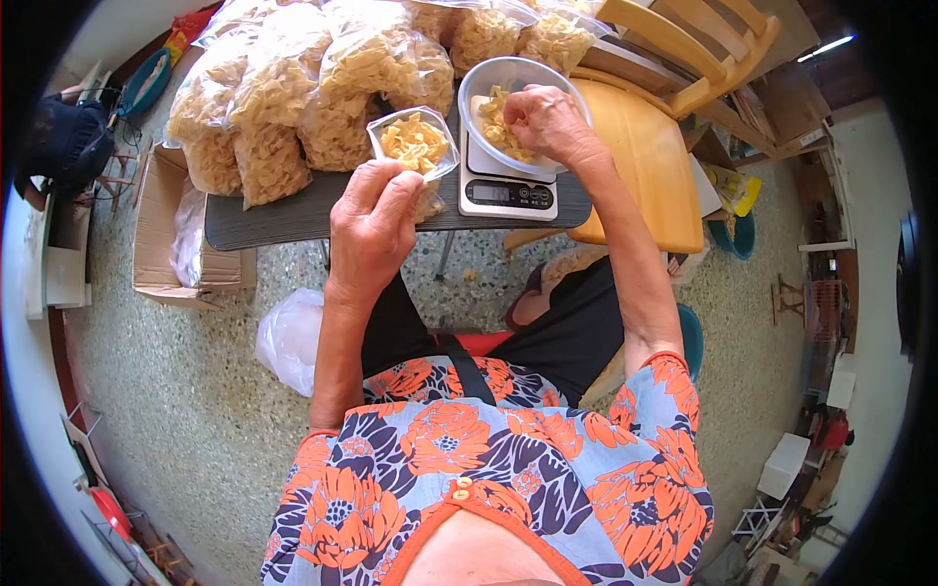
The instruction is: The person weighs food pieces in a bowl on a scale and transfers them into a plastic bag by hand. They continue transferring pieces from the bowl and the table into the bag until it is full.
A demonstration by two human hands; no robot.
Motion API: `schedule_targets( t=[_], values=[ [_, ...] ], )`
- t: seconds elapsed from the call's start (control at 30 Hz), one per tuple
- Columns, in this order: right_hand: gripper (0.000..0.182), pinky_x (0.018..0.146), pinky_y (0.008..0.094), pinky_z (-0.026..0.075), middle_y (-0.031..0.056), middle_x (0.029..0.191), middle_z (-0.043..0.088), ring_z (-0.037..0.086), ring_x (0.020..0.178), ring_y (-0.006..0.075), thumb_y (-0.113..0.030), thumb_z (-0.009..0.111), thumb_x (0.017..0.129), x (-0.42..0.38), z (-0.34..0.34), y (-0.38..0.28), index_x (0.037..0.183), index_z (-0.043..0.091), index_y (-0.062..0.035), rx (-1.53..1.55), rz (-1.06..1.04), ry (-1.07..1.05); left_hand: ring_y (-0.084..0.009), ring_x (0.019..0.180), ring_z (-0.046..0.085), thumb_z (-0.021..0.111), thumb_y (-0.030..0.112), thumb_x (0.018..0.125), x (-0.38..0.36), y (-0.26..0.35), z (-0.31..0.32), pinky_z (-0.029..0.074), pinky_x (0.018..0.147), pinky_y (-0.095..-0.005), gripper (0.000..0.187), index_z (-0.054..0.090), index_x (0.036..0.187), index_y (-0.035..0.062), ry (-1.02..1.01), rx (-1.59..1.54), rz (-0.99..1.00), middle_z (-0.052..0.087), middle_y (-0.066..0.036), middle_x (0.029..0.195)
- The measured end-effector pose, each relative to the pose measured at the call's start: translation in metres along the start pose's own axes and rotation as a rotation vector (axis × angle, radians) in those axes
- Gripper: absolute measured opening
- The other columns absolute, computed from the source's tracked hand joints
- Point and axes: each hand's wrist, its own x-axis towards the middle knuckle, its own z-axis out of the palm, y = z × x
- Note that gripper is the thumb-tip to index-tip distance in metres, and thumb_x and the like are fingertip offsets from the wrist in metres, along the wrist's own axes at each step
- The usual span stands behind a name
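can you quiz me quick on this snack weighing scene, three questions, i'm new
1. True or false: the right hand reaches into the bowl on the scale.
2. What does the left hand hold? A) a clear bag of crackers B) a spoon C) a lid
3. What lies stacked on the dark table behind the clear bag?

Key: 1. true. 2. A. 3. filled cracker bags.
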Motion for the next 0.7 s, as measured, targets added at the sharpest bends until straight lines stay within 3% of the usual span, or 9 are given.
schedule_targets(
  t=[0.13, 0.2, 0.23, 0.3, 0.37, 0.47, 0.57, 0.63, 0.7],
  values=[
    [0.006, 0.075, 0.0358, 0.057, 0.0103, 0.083, 0.072, 0.07, 0.077, 0.0237, -0.01, 0.073, 0.083, -0.004, -0.006, 0.008, 0.087, 0.076, -0.0065, 0.138, -0.016, 0.143, -0.0314, 0.085, 0.068, 0.076, -0.007, 0.079, -0.001, -0.001, -0.001, 0.058, 0.072, -0.0414, 0.023, 0.07, 0.099, 0.0015, -0.003, -0.004, -0.006, 0.065, -0.013, 0.096],
    [0.013, 0.071, 0.0288, 0.057, 0.0058, 0.088, 0.076, 0.07, 0.074, 0.012, -0.012, 0.078, 0.085, -0.008, -0.022, 0.009, 0.096, 0.079, -0.0041, 0.334, 0.11, 0.142, -0.0279, 0.081, 0.068, 0.077, -0.005, 0.086, -0.001, -0.001, -0.002, 0.057, 0.072, -0.037, 0.016, 0.071, 0.1, 0.0012, 0.002, -0.001, -0.009, 0.065, -0.012, 0.094],
    [0.013, 0.071, 0.0288, 0.057, 0.0058, 0.088, 0.076, 0.07, 0.074, 0.012, -0.012, 0.078, 0.085, -0.011, -0.025, 0.012, 0.096, 0.079, -0.0041, 0.333, 0.11, 0.142, -0.0279, 0.081, 0.068, 0.077, -0.005, 0.086, 0.0, -0.001, -0.002, 0.057, 0.072, -0.037, 0.016, 0.071, 0.1, 0.0012, 0.003, -0.002, -0.009, 0.065, -0.012, 0.094],
    [0.017, 0.072, 0.0329, 0.059, 0.0092, 0.088, 0.078, 0.074, 0.079, 0.0196, -0.017, 0.078, 0.083, -0.018, -0.032, 0.019, 0.093, 0.08, -0.003, 0.916, 0.254, 0.228, -0.0283, 0.081, 0.068, 0.077, -0.004, 0.086, 0.001, -0.001, -0.002, 0.057, 0.072, -0.0371, 0.016, 0.071, 0.1, 0.0012, 0.006, 0.005, -0.003, 0.065, -0.012, 0.094],
    [0.019, 0.073, 0.0294, 0.061, 0.0075, 0.091, 0.077, 0.074, 0.082, 0.0186, -0.017, 0.081, 0.087, -0.023, -0.031, 0.029, 0.097, 0.079, -0.0006, 1.011, 0.263, 0.216, -0.0286, 0.081, 0.068, 0.077, -0.004, 0.086, 0.0, 0.0, 0.0, 0.057, 0.072, -0.0372, 0.016, 0.071, 0.1, 0.0012, 0.007, -0.006, -0.009, 0.065, -0.012, 0.094],
    [0.014, 0.072, 0.0239, 0.062, 0.0086, 0.095, 0.075, 0.073, 0.082, 0.0155, -0.003, 0.072, 0.096, -0.027, -0.031, 0.035, 0.11, 0.073, 0.0009, 1.704, 0.36, 0.238, -0.029, 0.081, 0.068, 0.077, -0.004, 0.087, 0.0, -0.001, 0.002, 0.057, 0.072, -0.0374, 0.015, 0.071, 0.1, 0.0011, 0.014, -0.017, -0.012, 0.065, -0.013, 0.095],
    [0.017, 0.072, 0.0247, 0.062, 0.0089, 0.097, 0.075, 0.073, 0.083, 0.0156, -0.002, 0.071, 0.096, -0.031, -0.035, 0.007, 0.112, 0.072, 0.0012, 1.966, 0.345, 0.242, -0.0292, 0.081, 0.068, 0.077, -0.003, 0.087, 0.0, -0.001, 0.002, 0.057, 0.073, -0.0376, 0.015, 0.071, 0.099, 0.001, 0.017, -0.023, -0.007, 0.065, -0.013, 0.095],
    [0.016, 0.073, 0.024, 0.061, 0.0092, 0.096, 0.075, 0.073, 0.083, 0.0145, -0.002, 0.073, 0.094, -0.03, -0.042, -0.031, 0.11, 0.073, 0.0013, 1.994, 0.274, 0.125, -0.0293, 0.081, 0.068, 0.077, -0.003, 0.087, 0.0, -0.001, 0.001, 0.057, 0.073, -0.0377, 0.015, 0.071, 0.099, 0.001, 0.016, -0.021, -0.005, 0.065, -0.013, 0.095],
    [0.014, 0.073, 0.0231, 0.059, 0.0079, 0.094, 0.076, 0.072, 0.082, 0.0121, -0.002, 0.076, 0.092, -0.029, -0.038, -0.078, 0.106, 0.075, 0.0015, 1.469, 0.248, 0.221, -0.0292, 0.081, 0.068, 0.076, -0.003, 0.087, 0.0, 0.0, 0.001, 0.057, 0.073, -0.0377, 0.014, 0.071, 0.1, 0.0009, 0.015, -0.023, -0.009, 0.065, -0.013, 0.094]
  ],
)
